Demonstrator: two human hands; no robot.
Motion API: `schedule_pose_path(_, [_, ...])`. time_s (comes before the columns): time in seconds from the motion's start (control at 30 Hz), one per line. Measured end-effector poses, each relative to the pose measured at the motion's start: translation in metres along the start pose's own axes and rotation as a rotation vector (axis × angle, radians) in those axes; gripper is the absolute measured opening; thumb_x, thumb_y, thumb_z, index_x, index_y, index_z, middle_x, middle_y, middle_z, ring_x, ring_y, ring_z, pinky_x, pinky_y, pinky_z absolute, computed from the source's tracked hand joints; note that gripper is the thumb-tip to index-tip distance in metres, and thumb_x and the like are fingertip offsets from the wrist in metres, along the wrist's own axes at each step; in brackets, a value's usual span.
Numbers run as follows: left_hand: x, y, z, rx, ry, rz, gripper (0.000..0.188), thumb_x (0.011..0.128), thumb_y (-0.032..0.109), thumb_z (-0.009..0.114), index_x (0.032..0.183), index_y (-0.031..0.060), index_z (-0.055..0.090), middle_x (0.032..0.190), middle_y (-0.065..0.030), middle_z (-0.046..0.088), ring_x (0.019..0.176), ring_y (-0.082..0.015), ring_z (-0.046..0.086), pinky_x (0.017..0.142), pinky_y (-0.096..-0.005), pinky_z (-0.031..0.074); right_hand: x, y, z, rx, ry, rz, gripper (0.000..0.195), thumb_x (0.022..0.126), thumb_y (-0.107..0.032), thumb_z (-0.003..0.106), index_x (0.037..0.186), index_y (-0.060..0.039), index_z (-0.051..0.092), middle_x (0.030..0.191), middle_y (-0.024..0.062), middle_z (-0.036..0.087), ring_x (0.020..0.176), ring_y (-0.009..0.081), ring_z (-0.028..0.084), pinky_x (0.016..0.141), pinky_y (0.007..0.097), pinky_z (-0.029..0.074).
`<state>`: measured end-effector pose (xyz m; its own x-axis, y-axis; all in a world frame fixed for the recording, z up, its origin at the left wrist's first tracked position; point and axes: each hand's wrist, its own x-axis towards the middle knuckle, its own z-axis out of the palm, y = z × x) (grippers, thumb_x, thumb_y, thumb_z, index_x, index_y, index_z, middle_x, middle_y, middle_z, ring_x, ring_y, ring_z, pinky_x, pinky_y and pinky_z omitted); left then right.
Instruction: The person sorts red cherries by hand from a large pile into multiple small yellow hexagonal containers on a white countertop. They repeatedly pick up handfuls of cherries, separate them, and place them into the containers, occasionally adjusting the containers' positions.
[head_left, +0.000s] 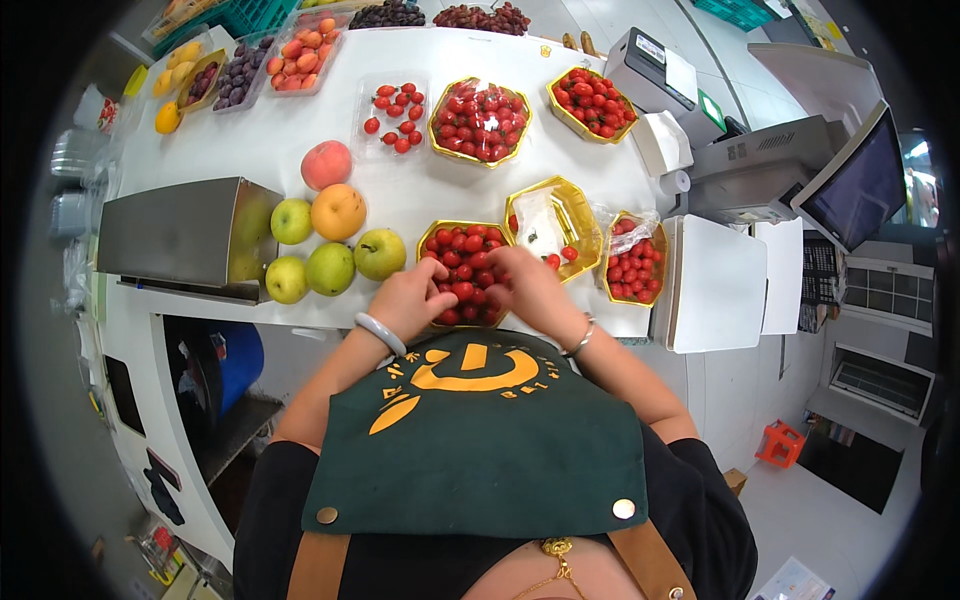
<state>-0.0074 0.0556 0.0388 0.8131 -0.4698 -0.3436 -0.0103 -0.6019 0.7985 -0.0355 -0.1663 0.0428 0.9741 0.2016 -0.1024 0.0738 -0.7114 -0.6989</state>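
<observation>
In front of my apron, a gold-rimmed tray (422, 244) is heaped with red cherry tomatoes (463, 289). My left hand (411, 298) reaches over its left side, thumb and fingers apart above the fruit. Over the right side bends my right hand (534, 291), slightly blurred; its curled fingers are near the tomatoes, and whether they grip one is unclear. Just behind my right hand stands a gold tray (579, 217) holding a white liner pad (537, 222) and a few cherry tomatoes (570, 253). Farther right, a smaller gold tray of tomatoes (634, 268) has crumpled clear film (631, 234) on it.
Green pears (330, 268), an orange-yellow fruit (338, 212) and a peach (326, 165) sit left, beside a metal box (184, 236). A film-covered tomato tray (480, 122), a clear tomato box (393, 120) and another gold tray (592, 105) stand behind. A weighing scale (716, 281) and screen (855, 176) are right.
</observation>
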Motion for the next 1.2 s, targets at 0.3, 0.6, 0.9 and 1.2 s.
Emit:
schedule_pose_path(0.3, [-0.006,-0.007,0.024,0.258,0.147,0.522,0.034,0.073,0.019,0.074,0.105,0.0183,0.06,0.093,-0.0055,0.055,0.083,-0.0253,0.06,0.067,-0.0383,0.051,-0.004,0.099,-0.038,-0.677,-0.093,-0.045,0.017,0.081,-0.014,0.058,0.097,-0.0141,0.063,0.089,0.0112,0.061,0.08,0.0298,0.063,0.068,0.0424,0.052])
schedule_pose_path(0.6, [0.007,-0.023,0.041,0.394,0.16,0.762,0.027,0.075,0.021,0.073,0.101,0.0217,0.066,0.091,-0.001,0.055,0.079,-0.021,0.06,0.062,-0.0331,0.052,0.007,0.072,-0.057,-0.366,-0.096,-0.016,0.017,0.085,-0.021,0.061,0.101,-0.0134,0.06,0.096,0.0133,0.06,0.083,0.0345,0.063,0.073,0.0431,0.052])
schedule_pose_path(0.9, [0.002,-0.011,0.035,0.193,0.244,0.584,0.017,0.08,0.02,0.069,0.093,0.0121,0.063,0.085,-0.0086,0.058,0.079,-0.0295,0.06,0.066,-0.038,0.05,-0.021,0.024,0.029,0.03,0.051,-0.109,0.046,0.076,-0.01,0.07,0.118,-0.0042,0.053,0.107,0.0192,0.059,0.098,0.0362,0.058,0.084,0.0416,0.049])
schedule_pose_path(1.2, [-0.004,-0.002,0.032,0.13,0.338,0.428,0.019,0.079,0.018,0.07,0.096,0.0112,0.066,0.091,-0.0043,0.06,0.081,-0.0255,0.062,0.067,-0.0351,0.051,-0.041,0.02,0.018,0.053,0.046,0.055,0.017,0.079,-0.01,0.068,0.092,-0.004,0.058,0.087,0.0138,0.059,0.081,0.0331,0.059,0.072,0.041,0.048])
